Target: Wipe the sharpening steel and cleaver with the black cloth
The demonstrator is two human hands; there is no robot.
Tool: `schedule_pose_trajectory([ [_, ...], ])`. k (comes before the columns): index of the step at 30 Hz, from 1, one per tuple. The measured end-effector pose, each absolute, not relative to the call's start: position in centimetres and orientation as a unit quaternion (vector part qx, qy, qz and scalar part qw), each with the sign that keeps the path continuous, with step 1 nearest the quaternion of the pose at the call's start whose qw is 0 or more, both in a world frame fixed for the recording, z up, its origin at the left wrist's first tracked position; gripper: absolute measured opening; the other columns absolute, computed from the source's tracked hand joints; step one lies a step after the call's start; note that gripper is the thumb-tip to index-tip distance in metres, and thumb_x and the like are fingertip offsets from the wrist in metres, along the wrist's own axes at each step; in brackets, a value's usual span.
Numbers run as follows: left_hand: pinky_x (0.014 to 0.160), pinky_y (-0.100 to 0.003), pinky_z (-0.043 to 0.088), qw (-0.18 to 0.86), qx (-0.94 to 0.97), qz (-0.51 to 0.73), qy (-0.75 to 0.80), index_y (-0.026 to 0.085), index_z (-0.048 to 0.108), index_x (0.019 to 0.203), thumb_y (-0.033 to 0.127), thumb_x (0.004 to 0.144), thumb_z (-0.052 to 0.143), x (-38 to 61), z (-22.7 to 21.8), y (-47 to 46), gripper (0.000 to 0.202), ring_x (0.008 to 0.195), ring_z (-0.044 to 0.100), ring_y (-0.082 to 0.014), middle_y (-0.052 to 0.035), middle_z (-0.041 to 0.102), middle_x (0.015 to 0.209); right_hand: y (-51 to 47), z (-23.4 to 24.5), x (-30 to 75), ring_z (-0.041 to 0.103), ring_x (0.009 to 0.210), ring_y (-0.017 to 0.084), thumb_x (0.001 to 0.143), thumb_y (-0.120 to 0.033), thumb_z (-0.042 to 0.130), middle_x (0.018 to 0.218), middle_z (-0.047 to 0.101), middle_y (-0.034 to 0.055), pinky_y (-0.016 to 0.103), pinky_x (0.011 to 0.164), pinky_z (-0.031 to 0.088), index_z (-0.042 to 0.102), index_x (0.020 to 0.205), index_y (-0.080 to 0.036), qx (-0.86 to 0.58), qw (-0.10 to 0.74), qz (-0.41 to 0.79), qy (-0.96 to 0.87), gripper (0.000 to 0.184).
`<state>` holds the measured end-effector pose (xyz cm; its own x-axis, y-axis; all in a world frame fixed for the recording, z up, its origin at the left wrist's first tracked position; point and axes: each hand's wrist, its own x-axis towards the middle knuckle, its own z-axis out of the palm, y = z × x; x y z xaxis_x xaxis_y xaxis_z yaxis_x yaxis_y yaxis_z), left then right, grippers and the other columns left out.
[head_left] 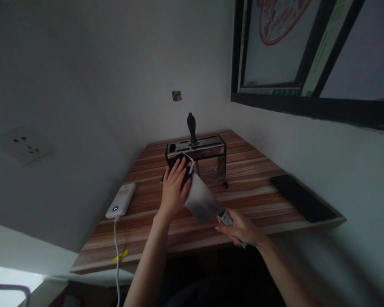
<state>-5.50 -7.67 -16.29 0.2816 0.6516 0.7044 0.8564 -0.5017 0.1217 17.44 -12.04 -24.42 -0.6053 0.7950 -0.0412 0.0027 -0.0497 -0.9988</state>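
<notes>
My right hand (243, 229) grips the handle of a cleaver (203, 198), whose broad grey blade slants up and to the left above the table. At the blade's far end, my left hand (176, 185) holds a black cloth (181, 160) with a white edge against it. Directly behind stands a knife block (211, 168) with a slotted metal top and see-through front. A black-handled tool (192, 128) sticks upright from its top; what is below the handle is hidden. The cloth and my left hand cover the block's left front.
The wood-grained table (249, 170) sits in a wall corner. On it lie a white power bank (123, 198) with a cable (116, 243) running off the front edge, yellow tape (120, 256), and a black phone (302, 198) at right. A wall socket (22, 145) is at left.
</notes>
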Motion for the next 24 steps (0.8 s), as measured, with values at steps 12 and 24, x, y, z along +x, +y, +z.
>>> schedule_pose_trajectory([
  [12, 0.117, -0.05, 0.017, 0.151, -0.797, -0.342, -0.475, 0.02, 0.04, 0.142, 0.019, 0.096, 0.041, -3.0, -18.5, -10.1, 0.046, 0.145, 0.023, -0.023, -0.0103, 0.04, 0.151, -12.2, -24.2, 17.5, 0.035, 0.029, 0.001, 0.075, -0.045, 0.07, 0.053, 0.043, -0.0124, 0.014, 0.029, 0.031, 0.044, 0.082, -0.02, -0.325, 0.316, 0.645, -0.616, 0.037],
  [24, 0.118, -0.049, 0.016, 0.059, -0.852, -0.288, -0.434, 0.024, 0.039, 0.144, 0.019, 0.094, 0.044, 0.2, -21.7, -14.7, 0.05, 0.145, 0.025, -0.0217, -0.0058, 0.039, 0.152, -12.3, -24.0, 17.4, 0.041, 0.03, 0.005, 0.076, -0.037, 0.065, 0.047, 0.049, -0.011, 0.015, 0.031, 0.035, 0.051, 0.097, -0.017, -0.338, 0.325, 0.619, -0.629, 0.032],
])
